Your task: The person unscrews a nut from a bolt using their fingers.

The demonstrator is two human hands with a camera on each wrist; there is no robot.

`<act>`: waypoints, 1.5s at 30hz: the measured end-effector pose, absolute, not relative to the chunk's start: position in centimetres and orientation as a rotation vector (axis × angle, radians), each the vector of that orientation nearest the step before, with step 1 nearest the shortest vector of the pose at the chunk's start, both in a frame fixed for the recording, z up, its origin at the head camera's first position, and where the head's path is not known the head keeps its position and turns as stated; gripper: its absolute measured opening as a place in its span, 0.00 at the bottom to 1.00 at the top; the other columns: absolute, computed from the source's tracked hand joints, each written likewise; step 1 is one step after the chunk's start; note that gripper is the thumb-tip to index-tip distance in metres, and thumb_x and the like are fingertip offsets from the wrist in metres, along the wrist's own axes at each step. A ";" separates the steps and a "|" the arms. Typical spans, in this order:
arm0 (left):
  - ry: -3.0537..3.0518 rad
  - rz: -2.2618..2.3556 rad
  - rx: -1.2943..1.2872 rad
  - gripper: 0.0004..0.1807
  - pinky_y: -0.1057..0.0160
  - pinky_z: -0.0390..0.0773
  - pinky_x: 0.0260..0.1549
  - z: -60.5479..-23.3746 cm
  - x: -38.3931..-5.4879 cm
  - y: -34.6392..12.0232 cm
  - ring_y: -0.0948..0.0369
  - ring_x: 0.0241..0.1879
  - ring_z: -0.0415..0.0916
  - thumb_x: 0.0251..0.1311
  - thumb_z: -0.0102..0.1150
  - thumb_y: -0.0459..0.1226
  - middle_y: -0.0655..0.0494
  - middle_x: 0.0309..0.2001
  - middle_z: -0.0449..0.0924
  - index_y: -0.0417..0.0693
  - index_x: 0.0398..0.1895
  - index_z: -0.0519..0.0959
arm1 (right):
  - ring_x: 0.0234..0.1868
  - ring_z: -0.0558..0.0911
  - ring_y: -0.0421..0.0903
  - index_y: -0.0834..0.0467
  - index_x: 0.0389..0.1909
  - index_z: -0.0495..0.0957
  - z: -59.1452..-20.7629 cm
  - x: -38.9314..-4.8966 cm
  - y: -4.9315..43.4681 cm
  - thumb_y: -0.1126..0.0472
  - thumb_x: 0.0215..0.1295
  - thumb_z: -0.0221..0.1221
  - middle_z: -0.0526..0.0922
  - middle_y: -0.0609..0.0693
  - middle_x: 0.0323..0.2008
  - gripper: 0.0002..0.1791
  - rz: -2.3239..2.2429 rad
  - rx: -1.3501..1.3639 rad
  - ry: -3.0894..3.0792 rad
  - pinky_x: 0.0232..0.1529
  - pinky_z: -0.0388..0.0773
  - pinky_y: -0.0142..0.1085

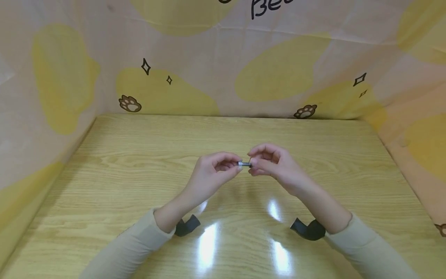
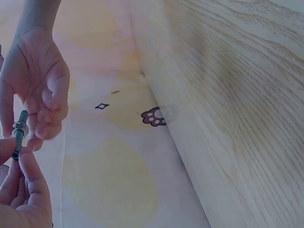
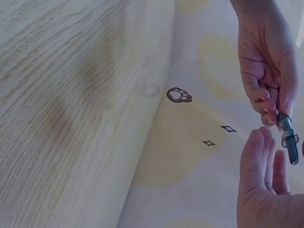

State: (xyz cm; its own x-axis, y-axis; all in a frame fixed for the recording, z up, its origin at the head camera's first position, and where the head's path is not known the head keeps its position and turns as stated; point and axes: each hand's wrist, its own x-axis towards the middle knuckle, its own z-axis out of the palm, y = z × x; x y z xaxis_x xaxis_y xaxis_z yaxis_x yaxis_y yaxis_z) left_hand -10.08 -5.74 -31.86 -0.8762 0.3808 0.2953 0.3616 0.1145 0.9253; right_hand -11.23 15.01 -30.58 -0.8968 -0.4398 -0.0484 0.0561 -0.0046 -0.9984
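My left hand (image 1: 212, 170) pinches the head end of a small metal bolt (image 1: 245, 164) between thumb and fingers. In the left wrist view, a nut with a washer-like rim (image 2: 20, 126) sits partway along the bolt's thread. Around the threaded end is my right hand (image 1: 273, 164), its thumb and fingers spread to either side with a visible gap. The right wrist view has the bolt (image 3: 292, 154) pointing down past the right hand's fingers (image 3: 256, 152), which look relaxed and apart from it. Part of the right thumb is cut off there.
Both hands are above a wood-grain table (image 1: 139, 186). Printed cloth (image 1: 216, 69) with yellow patches and paw prints stands behind it and at the sides. Black straps (image 1: 308, 229) show near both wrists. Bright light reflections lie on the table's near part.
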 end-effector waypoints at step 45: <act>2.316 1.952 0.808 0.08 0.63 0.80 0.38 -32.2 -10.2 -5.8 0.60 0.34 0.76 0.57 0.60 0.29 0.50 0.35 0.80 0.34 0.40 0.80 | 0.39 0.80 0.44 0.57 0.38 0.76 -30.5 -11.1 14.9 0.76 0.52 0.62 0.79 0.51 0.38 0.15 -2.056 -0.424 1.901 0.40 0.81 0.34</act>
State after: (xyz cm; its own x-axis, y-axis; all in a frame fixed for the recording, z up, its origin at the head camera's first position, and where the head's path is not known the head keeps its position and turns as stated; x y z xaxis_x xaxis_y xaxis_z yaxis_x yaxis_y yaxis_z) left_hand -10.23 -5.76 -32.19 -0.8672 0.3851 0.3157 0.3764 0.0917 0.9219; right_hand -11.08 14.88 -30.51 -0.9087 -0.4173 0.0076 0.0250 -0.0726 -0.9970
